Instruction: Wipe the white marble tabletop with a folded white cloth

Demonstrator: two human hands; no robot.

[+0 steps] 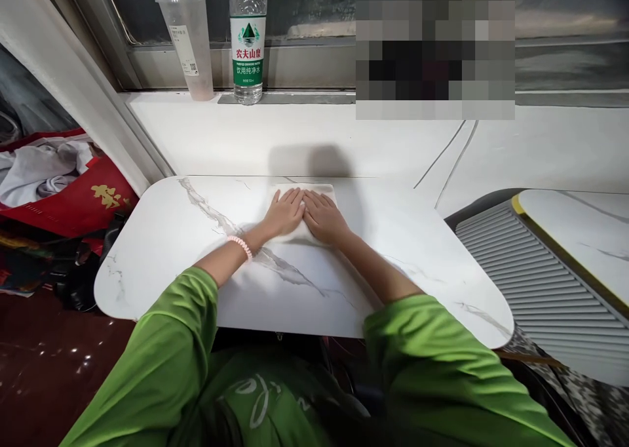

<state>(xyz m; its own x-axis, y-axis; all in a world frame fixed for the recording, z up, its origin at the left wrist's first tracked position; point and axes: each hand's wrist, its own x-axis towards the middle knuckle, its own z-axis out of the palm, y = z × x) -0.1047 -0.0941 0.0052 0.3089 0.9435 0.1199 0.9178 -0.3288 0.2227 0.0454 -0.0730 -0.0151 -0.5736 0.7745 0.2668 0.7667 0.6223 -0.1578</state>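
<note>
A folded white cloth (pixel 322 189) lies flat near the back edge of a white marble-patterned table (pixel 196 217). My left hand (pixel 285 212) rests palm down on the cloth, its fingers stretched out and pointing away from me. Beside it, my right hand (pixel 323 217) lies flat on the same cloth, fingers extended and angled toward the left. The two hands touch or nearly touch at the middle. A pink coiled band (pixel 240 246) circles my left wrist. The cloth's centre is hidden under both hands.
On the ledge behind stand a plastic cup (pixel 189 47) and a green-labelled water bottle (pixel 248 60). Left of the table sits a red bag (pixel 93 185) with white fabric in it. A grey ribbed cabinet (pixel 535 290) stands at the right. Two cables (pixel 455 165) run down the wall.
</note>
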